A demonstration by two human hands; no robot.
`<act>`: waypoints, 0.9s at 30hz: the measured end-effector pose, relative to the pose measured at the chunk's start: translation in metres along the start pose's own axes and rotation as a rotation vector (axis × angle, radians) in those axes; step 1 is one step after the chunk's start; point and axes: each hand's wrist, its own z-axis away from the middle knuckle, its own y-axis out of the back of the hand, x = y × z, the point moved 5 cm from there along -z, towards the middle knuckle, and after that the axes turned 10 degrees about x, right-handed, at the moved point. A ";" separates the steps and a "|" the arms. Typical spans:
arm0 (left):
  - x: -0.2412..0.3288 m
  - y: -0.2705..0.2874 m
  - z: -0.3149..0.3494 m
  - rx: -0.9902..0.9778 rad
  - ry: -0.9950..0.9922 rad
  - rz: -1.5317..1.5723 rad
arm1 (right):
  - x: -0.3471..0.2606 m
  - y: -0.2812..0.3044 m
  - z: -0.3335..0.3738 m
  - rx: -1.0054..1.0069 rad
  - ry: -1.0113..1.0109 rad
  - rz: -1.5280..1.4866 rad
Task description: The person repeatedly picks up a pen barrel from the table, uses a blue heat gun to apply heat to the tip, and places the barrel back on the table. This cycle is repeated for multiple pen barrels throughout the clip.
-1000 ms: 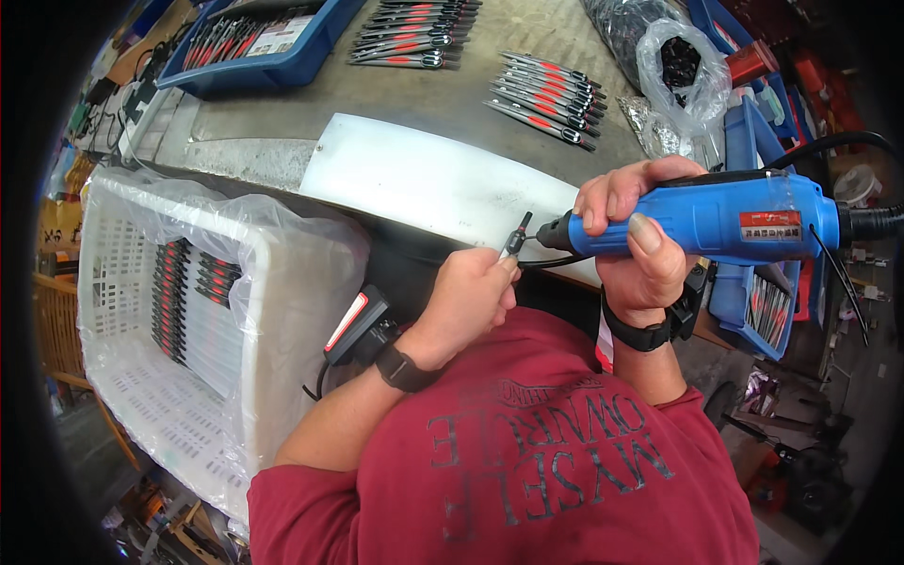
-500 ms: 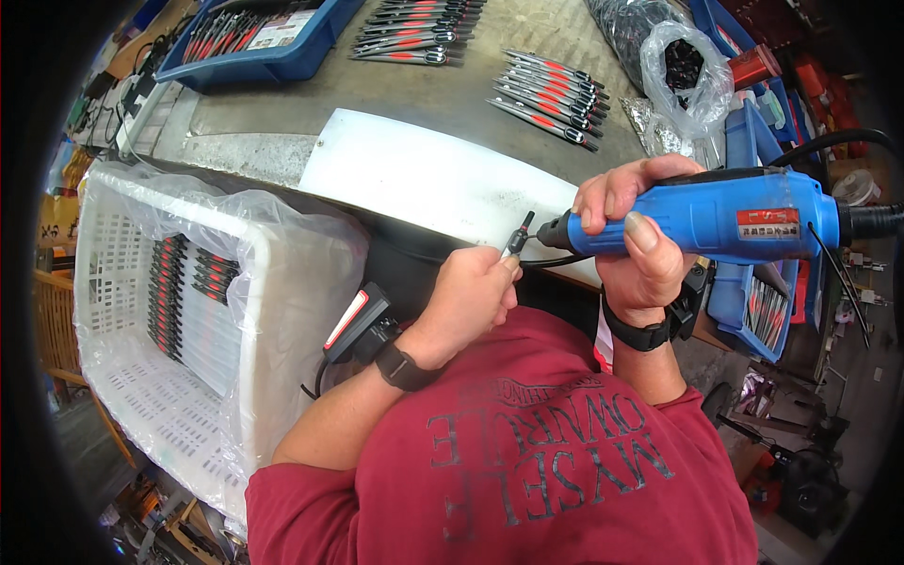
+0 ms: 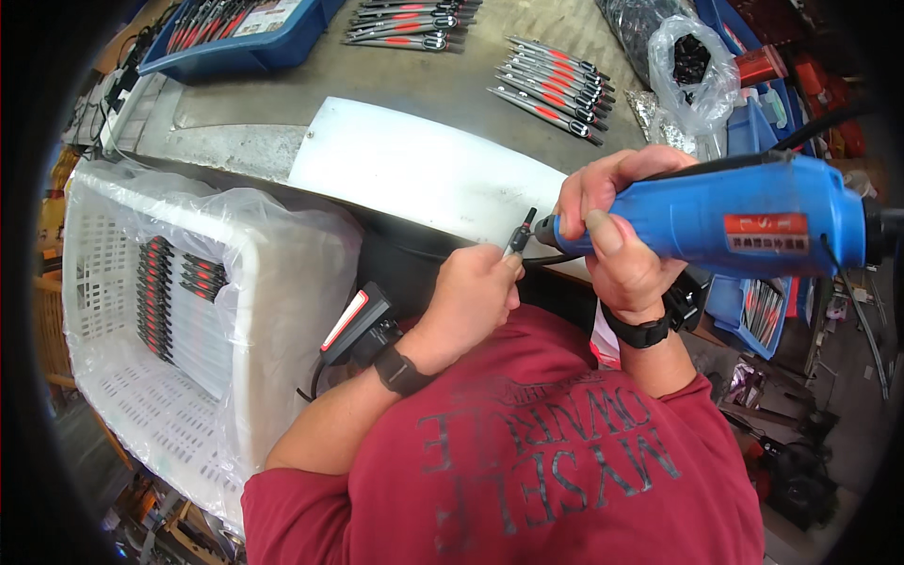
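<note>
My left hand [image 3: 471, 294] is closed round a slim pen-like tool [image 3: 524, 232], whose dark grey and black end sticks up past the thumb. The rest of it is hidden in the fingers. My right hand [image 3: 612, 221] grips a blue electric screwdriver [image 3: 702, 218], held level with its nose pointing left. The screwdriver's tip meets or nearly meets the side of the pen-like tool; I cannot tell whether they touch. Both hands are at the near edge of a white board [image 3: 400, 169] on the table.
Grey pen-like tools with red grips [image 3: 551, 89] lie in rows on the table [image 3: 282, 99]. A blue tray [image 3: 235, 52] stands far left. A white plastic-lined crate [image 3: 247, 282] with more tools is at left. A clear bag [image 3: 697, 113] of black parts stands at right.
The screwdriver has shifted slightly left and its rear end looks larger and lower. The left hand keeps its hold on the pen-like tool. The whole view has shifted a little.
</note>
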 end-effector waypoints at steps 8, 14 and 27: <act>-0.004 0.002 -0.006 0.029 -0.041 -0.093 | -0.001 -0.009 -0.005 -0.016 0.040 0.064; 0.000 0.001 -0.001 0.011 -0.081 0.005 | -0.005 -0.013 0.001 -0.068 0.062 0.028; 0.002 -0.001 0.004 0.016 -0.028 -0.014 | -0.006 -0.003 0.001 0.036 -0.126 -0.244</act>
